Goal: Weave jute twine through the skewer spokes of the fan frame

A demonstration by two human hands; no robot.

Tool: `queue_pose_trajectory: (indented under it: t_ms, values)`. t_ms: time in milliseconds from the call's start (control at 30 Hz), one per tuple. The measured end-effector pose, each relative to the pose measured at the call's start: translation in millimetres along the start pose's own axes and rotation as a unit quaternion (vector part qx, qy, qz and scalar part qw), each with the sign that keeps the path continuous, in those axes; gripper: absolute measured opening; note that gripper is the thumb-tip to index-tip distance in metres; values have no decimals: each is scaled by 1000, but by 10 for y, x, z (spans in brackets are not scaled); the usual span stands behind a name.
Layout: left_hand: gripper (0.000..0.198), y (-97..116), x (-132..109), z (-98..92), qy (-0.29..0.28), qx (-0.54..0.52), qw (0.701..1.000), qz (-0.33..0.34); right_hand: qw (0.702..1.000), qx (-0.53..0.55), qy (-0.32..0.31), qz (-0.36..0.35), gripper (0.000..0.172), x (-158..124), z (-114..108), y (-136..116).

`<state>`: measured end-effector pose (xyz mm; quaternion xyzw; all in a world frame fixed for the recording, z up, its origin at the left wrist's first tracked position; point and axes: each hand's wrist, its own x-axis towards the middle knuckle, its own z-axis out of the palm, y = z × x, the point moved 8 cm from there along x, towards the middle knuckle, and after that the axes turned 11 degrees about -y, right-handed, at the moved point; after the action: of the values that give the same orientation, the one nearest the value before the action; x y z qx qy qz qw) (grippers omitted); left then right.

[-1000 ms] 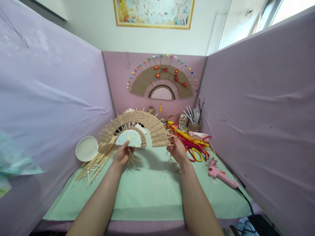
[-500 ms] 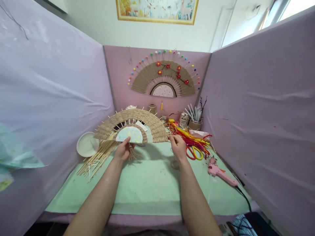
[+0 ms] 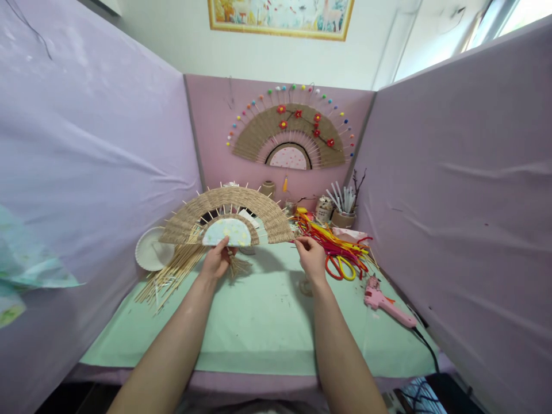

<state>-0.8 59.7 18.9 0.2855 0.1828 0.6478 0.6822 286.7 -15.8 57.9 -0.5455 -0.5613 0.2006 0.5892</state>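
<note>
A woven half-round fan (image 3: 233, 196) with thin sticks poking out along its curved edge is held up over the table. At its base is a pale blue-green fabric half-circle (image 3: 228, 231) with yellow spots. My left hand (image 3: 215, 262) grips the fan there, thumb in front and fingers behind. A straw-coloured tassel (image 3: 238, 264) hangs beside those fingers. My right hand (image 3: 312, 257) is closed in a pinch at the fan's lower right corner. What lies between its fingertips is too small to make out.
Bamboo sticks (image 3: 172, 275) and a white dish (image 3: 152, 253) lie left. Red and yellow pipe cleaners (image 3: 332, 244), scissors (image 3: 340, 267) and a pink glue gun (image 3: 388, 305) are right. A finished fan (image 3: 297, 129) hangs on the back panel. Purple cloth walls (image 3: 431, 190) enclose the table.
The fan has tilted slightly and shifted a little left and up in view. My right fingertips have moved slightly left and remain at its right corner. The camera view has shifted slightly.
</note>
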Motion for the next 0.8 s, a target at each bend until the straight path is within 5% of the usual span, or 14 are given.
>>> queue_pose_trajectory:
  t_ms: [367,800]
  values:
    - [22,17,-11,-32,14,-4,1000,-15,988,131,-71,44,31,37,107,99]
    - [23,22,-44,-56,36,32,998,-42,984,-67,-79,-142,16,19,-63,-236]
